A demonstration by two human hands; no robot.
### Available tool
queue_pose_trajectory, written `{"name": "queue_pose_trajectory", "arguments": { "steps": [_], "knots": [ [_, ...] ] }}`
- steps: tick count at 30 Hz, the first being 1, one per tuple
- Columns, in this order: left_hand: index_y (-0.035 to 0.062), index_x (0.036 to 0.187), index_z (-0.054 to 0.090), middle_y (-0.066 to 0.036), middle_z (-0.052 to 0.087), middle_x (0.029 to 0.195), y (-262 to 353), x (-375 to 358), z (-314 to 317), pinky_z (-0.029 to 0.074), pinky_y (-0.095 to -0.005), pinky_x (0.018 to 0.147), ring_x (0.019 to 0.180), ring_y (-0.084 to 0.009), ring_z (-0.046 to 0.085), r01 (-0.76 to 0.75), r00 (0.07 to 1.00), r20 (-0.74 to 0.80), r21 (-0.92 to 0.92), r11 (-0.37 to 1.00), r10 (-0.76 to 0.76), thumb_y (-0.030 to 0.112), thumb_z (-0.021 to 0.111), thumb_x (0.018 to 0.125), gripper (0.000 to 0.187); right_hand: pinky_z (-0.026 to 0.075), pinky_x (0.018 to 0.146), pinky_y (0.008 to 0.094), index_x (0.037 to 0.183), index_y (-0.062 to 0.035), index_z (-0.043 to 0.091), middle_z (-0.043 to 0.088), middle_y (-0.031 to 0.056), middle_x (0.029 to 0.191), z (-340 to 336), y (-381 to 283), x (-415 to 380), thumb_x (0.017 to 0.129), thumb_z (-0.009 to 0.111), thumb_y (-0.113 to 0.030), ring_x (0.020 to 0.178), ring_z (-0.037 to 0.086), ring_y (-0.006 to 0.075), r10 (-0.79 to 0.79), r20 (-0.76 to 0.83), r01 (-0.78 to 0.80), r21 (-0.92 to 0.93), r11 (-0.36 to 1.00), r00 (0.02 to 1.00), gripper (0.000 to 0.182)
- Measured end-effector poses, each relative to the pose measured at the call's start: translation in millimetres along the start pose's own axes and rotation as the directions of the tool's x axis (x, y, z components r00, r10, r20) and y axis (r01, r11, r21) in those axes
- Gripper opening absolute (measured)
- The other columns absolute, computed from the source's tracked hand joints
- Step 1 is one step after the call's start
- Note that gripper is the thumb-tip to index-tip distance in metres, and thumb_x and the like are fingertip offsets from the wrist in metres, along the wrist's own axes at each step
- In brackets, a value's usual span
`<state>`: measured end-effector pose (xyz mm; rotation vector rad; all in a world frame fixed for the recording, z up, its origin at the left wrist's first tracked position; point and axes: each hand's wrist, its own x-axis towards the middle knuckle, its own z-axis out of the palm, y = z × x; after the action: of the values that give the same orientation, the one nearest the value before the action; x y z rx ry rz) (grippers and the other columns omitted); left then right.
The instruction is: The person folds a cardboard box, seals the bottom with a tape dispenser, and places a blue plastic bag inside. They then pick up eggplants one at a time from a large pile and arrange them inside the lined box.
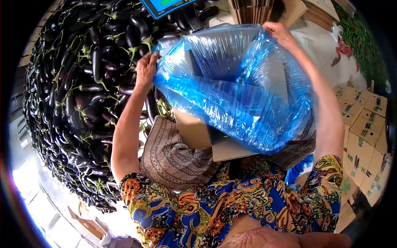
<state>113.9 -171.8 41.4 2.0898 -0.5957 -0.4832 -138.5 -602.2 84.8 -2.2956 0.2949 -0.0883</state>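
Eggplant heap (76, 111): it lies to the left of the left hand and reaches from beyond it back toward the body.
Printed cartons (366, 132): they are stacked to the right of the right hand, nearer to the body.
Green peppers (364, 45): they lie well apart from the right hand, on its right side.
Blue plastic film (231, 99): it is spread between the two hands, loose and shiny, its near part hanging toward the body.
Cardboard box (192, 130): it stands open under the film, between the forearms, partly hidden.
Hands: they are wide apart; the left hand (147, 68) pinches one edge of the film, the right hand (281, 35) grasps the far edge.
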Motion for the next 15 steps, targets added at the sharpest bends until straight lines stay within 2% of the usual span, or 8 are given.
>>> {"name": "queue_pose_trajectory", "arguments": {
  "steps": [1, 3, 5, 7, 9, 11, 13, 15],
  "knots": [
    [-0.0027, 0.095, 0.065, -0.004, 0.058, 0.068, -26.9, -5.8, 6.7, 0.044, -0.0289, 0.064, 0.066, -0.0132, 0.050, -0.008, 0.998, 0.066, -0.171, 0.985, 0.019, 0.032, 0.059, 0.095, 0.035, 0.048, 0.069, 0.0308, 0.096, -0.0081, 0.065, 0.065, 0.0120, 0.081, -10.0, 8.2, -11.9, 0.089, 0.063, -0.032, 0.072, 0.061, 0.0211, -0.002, -0.010, 0.001, -0.097, 0.995, 1.000, 0.025],
    [-0.0018, 0.097, 0.066, -0.007, 0.059, 0.069, -60.2, -27.1, 17.0, 0.045, -0.0291, 0.065, 0.065, -0.0128, 0.051, 0.082, 0.997, 0.015, -0.225, 0.971, -0.081, 0.031, 0.059, 0.094, 0.034, 0.049, 0.071, 0.0337, 0.101, -0.0088, 0.065, 0.067, 0.0140, 0.085, -24.3, 27.0, -40.0, 0.090, 0.061, -0.030, 0.075, 0.063, 0.0260, -0.013, -0.022, 0.006, -0.279, 0.960, 1.000, 0.024],
    [0.0011, 0.099, 0.068, -0.012, 0.068, 0.077, -83.3, -41.2, 7.3, 0.049, -0.0316, 0.069, 0.072, -0.0216, 0.063, 0.094, 0.995, -0.030, -0.097, 0.991, -0.097, 0.029, 0.060, 0.091, 0.030, 0.050, 0.073, 0.0392, 0.104, -0.0093, 0.064, 0.067, 0.0163, 0.090, -32.4, 49.8, -58.7, 0.090, 0.059, -0.029, 0.082, 0.064, 0.0319, 0.163, -0.057, -0.167, -0.561, 0.811, 0.985, 0.024],
    [0.0024, 0.099, 0.068, -0.015, 0.070, 0.084, -71.8, -55.1, -10.8, 0.052, -0.0346, 0.073, 0.080, -0.0276, 0.068, 0.127, 0.987, -0.126, 0.230, 0.965, -0.100, 0.029, 0.061, 0.088, 0.030, 0.050, 0.073, 0.0424, 0.103, -0.0088, 0.064, 0.067, 0.0174, 0.092, -46.3, 46.1, -63.5, 0.093, 0.056, -0.027, 0.084, 0.065, 0.0344, 0.234, -0.028, -0.208, -0.561, 0.801, 0.972, 0.023],
    [0.0034, 0.101, 0.068, -0.016, 0.069, 0.089, -73.4, -58.6, -29.4, 0.052, -0.0372, 0.078, 0.082, -0.0295, 0.067, 0.006, 0.975, -0.216, 0.219, 0.976, 0.042, 0.023, 0.063, 0.082, 0.028, 0.050, 0.071, 0.0393, 0.105, -0.0085, 0.064, 0.067, 0.0175, 0.091, -55.6, 9.1, -74.0, 0.093, 0.056, -0.027, 0.083, 0.066, 0.0305, 0.307, -0.113, -0.312, -0.587, 0.747, 0.945, 0.023],
    [0.0034, 0.104, 0.067, -0.017, 0.065, 0.095, -50.1, -64.3, -51.6, 0.051, -0.0373, 0.080, 0.084, -0.0291, 0.064, -0.027, 0.942, -0.305, 0.341, 0.940, 0.138, 0.019, 0.064, 0.081, 0.028, 0.051, 0.069, 0.0338, 0.106, -0.0089, 0.064, 0.068, 0.0126, 0.089, -49.7, -52.6, -76.0, 0.093, 0.057, -0.026, 0.079, 0.067, 0.0218, 0.234, -0.213, -0.298, -0.354, 0.886, 0.949, 0.022],
    [0.0043, 0.107, 0.067, -0.017, 0.062, 0.098, 8.2, -78.7, -58.7, 0.051, -0.0375, 0.081, 0.085, -0.0279, 0.062, -0.052, 0.900, -0.377, 0.404, 0.913, 0.218, 0.016, 0.066, 0.080, 0.029, 0.052, 0.069, 0.0306, 0.107, -0.0088, 0.065, 0.068, 0.0071, 0.095, -33.2, -111.9, -88.3, 0.092, 0.060, -0.024, 0.081, 0.065, 0.0150, -0.002, -0.139, -0.041, -0.306, 0.951, 0.990, 0.022],
    [0.0052, 0.107, 0.067, -0.016, 0.064, 0.101, 44.3, -84.5, -62.0, 0.052, -0.0330, 0.083, 0.088, -0.0246, 0.065, -0.115, 0.889, -0.371, 0.382, 0.917, 0.267, 0.013, 0.065, 0.084, 0.024, 0.053, 0.074, 0.0326, 0.109, -0.0084, 0.065, 0.066, 0.0052, 0.105, -17.2, -160.4, -102.3, 0.090, 0.063, -0.025, 0.090, 0.064, 0.0162, -0.035, 0.115, 0.052, -0.148, 0.988, 0.993, 0.026]
  ]
}}
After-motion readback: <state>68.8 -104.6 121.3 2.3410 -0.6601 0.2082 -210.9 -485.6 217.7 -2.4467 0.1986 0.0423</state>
